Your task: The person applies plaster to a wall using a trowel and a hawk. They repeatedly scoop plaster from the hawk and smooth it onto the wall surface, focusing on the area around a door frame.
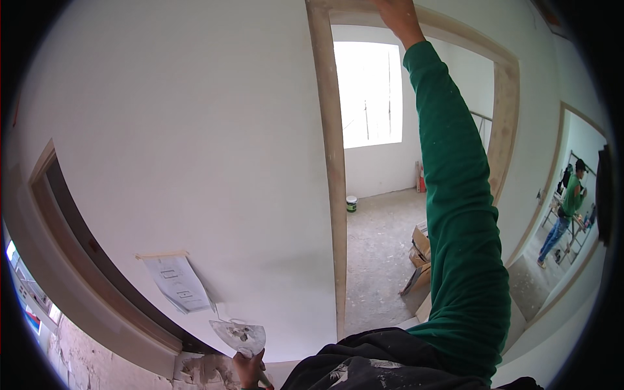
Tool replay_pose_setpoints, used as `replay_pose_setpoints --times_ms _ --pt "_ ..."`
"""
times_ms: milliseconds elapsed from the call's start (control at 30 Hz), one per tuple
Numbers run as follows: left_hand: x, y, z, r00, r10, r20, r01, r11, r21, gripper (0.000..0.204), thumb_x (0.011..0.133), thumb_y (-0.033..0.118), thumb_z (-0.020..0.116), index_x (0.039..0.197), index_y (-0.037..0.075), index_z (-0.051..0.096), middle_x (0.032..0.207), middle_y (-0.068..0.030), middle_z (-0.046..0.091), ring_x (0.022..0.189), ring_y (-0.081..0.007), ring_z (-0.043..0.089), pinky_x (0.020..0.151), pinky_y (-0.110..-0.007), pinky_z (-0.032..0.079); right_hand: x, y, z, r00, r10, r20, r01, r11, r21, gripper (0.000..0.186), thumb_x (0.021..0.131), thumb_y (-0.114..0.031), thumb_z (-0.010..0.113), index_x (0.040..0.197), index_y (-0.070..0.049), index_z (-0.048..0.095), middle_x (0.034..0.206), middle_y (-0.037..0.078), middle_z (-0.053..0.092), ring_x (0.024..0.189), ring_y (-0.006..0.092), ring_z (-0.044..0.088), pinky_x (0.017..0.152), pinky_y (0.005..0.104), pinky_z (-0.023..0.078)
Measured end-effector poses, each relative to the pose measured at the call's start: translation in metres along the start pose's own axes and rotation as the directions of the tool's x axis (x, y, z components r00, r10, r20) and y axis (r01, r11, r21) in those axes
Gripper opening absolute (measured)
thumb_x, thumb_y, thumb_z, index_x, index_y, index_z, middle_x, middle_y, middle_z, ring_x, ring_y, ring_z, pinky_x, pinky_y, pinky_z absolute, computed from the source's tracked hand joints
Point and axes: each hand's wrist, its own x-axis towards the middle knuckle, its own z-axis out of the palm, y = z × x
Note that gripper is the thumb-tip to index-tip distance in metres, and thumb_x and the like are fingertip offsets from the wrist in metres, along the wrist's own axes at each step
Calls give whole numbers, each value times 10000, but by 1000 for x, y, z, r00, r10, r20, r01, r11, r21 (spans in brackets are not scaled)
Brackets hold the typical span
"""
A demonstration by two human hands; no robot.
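Creased green long sleeve with snug cuff, black garment with pale markings.

Left hand holds a putty knife low — right hand raised near the door frame.

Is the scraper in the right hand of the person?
No, the left hand holds the scraper, while the right hand is up by the door frame.

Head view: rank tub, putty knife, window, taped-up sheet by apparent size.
1. window
2. taped-up sheet
3. putty knife
4. tub

Apparent size only: the putty knife is nearer the camera than the tub.
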Motion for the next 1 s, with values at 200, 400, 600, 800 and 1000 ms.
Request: replay_pose_setpoints --times_ms 200,400,600,800,1000 --pt "4 -7 -3 1000 6 5 -6 1000 13 156 745 0 748 781 -65 611 530 -64 571 350 -145 497 338 -295 362 -2 -8 0 999 -22 29 22 1000 11 255 928 -191 660 1024 45 672 952 129 689 887 212 615 836 322 484" --pt "7 -10 -5 1000 9 18 -9 1000 5 154 748 0 744 766 -61 603 523 -60 564 346 -143 490 332 -295 360 2 5 0 997 61 -37 -64 996 -69 357 926 -237 674 1102 71 640 1072 178 660 995 247 608 897 340 483" --pt "0 7 4 1000 3 -1 -3 1000 -5 142 756 -6 736 768 -58 604 525 -58 563 344 -143 485 332 -295 359 5 15 0 993 62 -104 -74 990 -119 331 921 -223 676 1077 69 653 1047 167 673 966 243 615 877 341 486" --pt "7 -14 -8 1000 5 1 -5 1000 -12 138 753 -17 736 790 -56 609 527 -60 564 344 -146 484 338 -298 363 7 7 -11 996 85 -26 -86 996 -27 235 903 -168 684 987 52 678 948 120 696 866 203 618 808 321 487" --pt "-2 8 6 999 20 -26 -21 999 -36 140 752 -18 739 787 -54 608 525 -60 562 338 -146 477 331 -298 357 9 5 -9 999 39 -14 -39 999 17 199 897 -144 685 967 42 682 935 105 698 847 180 609 792 307 485"
